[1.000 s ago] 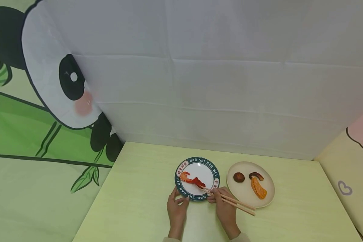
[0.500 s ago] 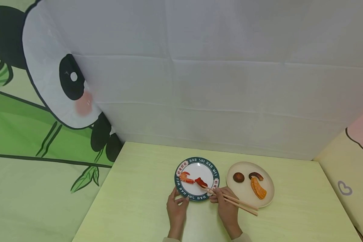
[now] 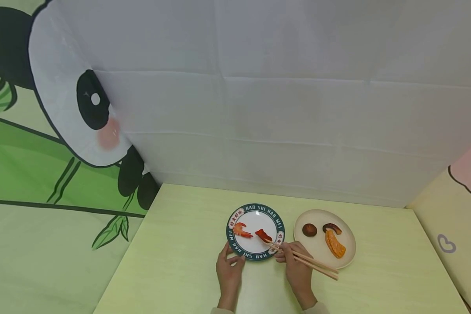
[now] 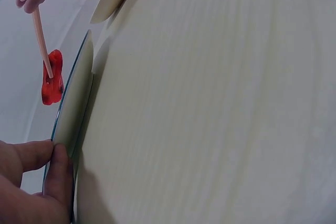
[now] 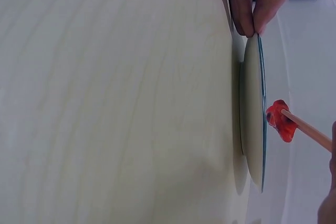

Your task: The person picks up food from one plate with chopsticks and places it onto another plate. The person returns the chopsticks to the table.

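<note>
Left hand (image 3: 230,270): my thumb and fingers pinch green-rimmed plate (image 3: 255,221) at rim. Right hand (image 3: 298,268): my fingers curl round chopsticks (image 3: 327,267), tips gripping red piece (image 3: 263,235) just above plate, apart from shrimp (image 3: 241,230). Likely faults: piece may twist or drop if tips cross or my grip slackens; harder squeeze may shoot it out; heavy left thumb may tip plate; my right knuckles, near beige plate (image 3: 315,218), may knock it if swung low.
</note>
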The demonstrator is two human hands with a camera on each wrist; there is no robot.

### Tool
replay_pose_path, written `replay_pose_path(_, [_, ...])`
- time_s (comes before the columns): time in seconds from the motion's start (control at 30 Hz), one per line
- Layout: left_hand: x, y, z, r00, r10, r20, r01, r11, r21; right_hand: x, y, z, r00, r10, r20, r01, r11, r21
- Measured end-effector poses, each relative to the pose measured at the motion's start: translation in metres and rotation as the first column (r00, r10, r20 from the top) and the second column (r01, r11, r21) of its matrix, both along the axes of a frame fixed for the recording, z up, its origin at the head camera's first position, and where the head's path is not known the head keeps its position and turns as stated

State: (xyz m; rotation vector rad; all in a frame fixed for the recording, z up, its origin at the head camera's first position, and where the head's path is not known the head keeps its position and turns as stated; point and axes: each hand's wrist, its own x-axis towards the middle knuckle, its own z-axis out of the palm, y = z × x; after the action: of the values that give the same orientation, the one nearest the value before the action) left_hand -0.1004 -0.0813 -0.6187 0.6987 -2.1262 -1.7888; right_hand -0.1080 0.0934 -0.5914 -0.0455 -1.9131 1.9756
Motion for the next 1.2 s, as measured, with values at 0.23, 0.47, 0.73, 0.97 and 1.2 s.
replay_pose_path(0.23, [0.001,0.0,0.001,1.0,-0.005,-0.015,0.005,1.0,0.012,-0.001,0.005,0.002,1.0,-0.006,-0.002,0.006,1.0,0.014])
replay_pose_path(0.47, [-0.001,0.001,0.001,1.0,-0.004,0.015,0.004,1.0,-0.004,-0.002,0.01,0.0,0.999,-0.032,0.007,0.032,1.0,0.001])
replay_pose_path(0.73, [0.0,0.002,0.002,1.0,0.002,0.013,-0.002,1.0,-0.004,0.0,0.014,0.004,0.999,-0.05,-0.008,0.05,0.999,0.004])
replay_pose_path(0.97, [-0.001,0.002,0.002,1.0,0.006,0.012,-0.006,1.0,-0.007,0.0,0.02,0.003,0.997,-0.075,0.025,0.075,0.997,0.015])
replay_pose_path(1.2, [-0.001,0.002,0.001,1.0,0.007,0.017,-0.007,1.0,0.004,0.0,0.027,0.0,0.995,-0.103,-0.005,0.103,0.995,0.0])
